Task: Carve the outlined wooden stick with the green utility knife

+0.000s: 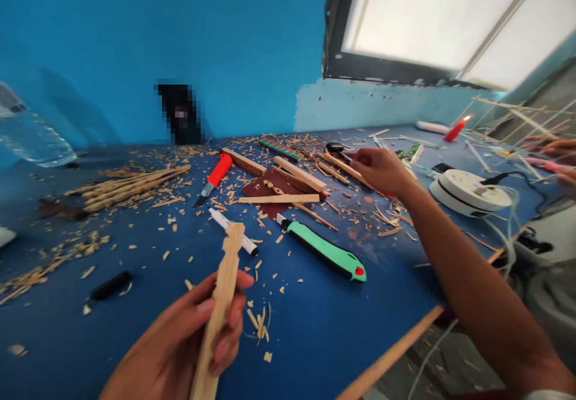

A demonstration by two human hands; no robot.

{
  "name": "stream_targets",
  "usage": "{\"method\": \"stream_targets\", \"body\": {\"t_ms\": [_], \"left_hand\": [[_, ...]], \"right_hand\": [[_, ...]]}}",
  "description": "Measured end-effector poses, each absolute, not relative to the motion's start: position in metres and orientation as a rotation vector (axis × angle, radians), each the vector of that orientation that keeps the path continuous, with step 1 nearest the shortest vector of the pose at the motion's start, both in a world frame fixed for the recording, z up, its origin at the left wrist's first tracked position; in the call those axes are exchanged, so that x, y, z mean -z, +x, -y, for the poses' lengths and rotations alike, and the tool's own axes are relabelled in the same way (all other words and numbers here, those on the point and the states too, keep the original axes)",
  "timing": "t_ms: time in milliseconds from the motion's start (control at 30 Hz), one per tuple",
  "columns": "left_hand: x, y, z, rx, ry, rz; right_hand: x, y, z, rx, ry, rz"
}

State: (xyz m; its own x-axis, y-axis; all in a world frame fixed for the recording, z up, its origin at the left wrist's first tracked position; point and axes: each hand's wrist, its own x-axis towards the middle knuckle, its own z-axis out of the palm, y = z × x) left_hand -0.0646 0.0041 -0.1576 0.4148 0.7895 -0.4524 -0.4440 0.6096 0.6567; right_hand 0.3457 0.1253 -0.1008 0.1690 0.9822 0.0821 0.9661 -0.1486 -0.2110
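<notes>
My left hand [198, 328] is wrapped round a flat wooden stick [220, 304] with notches carved along its upper end, held up at the front of the table. Farther back on the right, my right hand [378, 169] reaches out with curled fingers at the thin shaft of a small black-ended tool [335, 147]; its exact kind is unclear. Between the hands lies a green and black utility knife [326, 249]. A white marker [234, 232] rests behind the carved stick. Beyond it are a red-handled knife [215, 178] and wood strips [279, 198] over brown sandpaper [270, 185].
Wood shavings litter the blue table [153, 340]. At left are a water bottle [33, 130], a bundle of sticks [135, 189] and a black cap [111, 285]. At right stand a white round power strip [470, 193] with cables and a lit red candle [458, 129]. Another person's hand [564, 154] is at far right.
</notes>
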Motion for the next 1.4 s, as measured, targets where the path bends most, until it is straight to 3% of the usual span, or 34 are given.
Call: {"method": "stream_targets", "body": {"t_ms": [167,467,633,700,1033,1100,1300,1400], "left_hand": [[0.142,-0.054,-0.006,-0.771,0.453,-0.794],[0.137,-0.051,0.004,-0.789,0.774,-0.919],[0.134,-0.055,0.004,-0.811,0.674,-0.947],[0.132,-0.054,0.005,-0.802,0.63,-0.959],[0.117,-0.041,0.026,-0.855,0.935,-0.957],[0.113,-0.038,0.032,-0.853,1.025,-1.041],[0.113,-0.036,0.032,-0.777,1.112,-1.221],[0.118,-0.039,0.026,-0.791,1.273,-1.29]], "right_hand": [[0.098,0.272,-0.085,-0.559,-1.741,2.514],[0.109,0.239,-0.071,-0.503,-1.741,2.444],[0.105,0.235,-0.065,-1.242,-1.392,2.016],[0.104,0.22,-0.054,-1.369,-1.212,1.853],[0.111,0.174,-0.023,-0.363,-1.007,2.27],[0.113,0.179,-0.023,-0.416,-0.997,2.264],[0.106,0.189,-0.017,-1.093,-0.868,2.118],[0.104,0.188,-0.019,-1.275,-0.862,1.868]]}}
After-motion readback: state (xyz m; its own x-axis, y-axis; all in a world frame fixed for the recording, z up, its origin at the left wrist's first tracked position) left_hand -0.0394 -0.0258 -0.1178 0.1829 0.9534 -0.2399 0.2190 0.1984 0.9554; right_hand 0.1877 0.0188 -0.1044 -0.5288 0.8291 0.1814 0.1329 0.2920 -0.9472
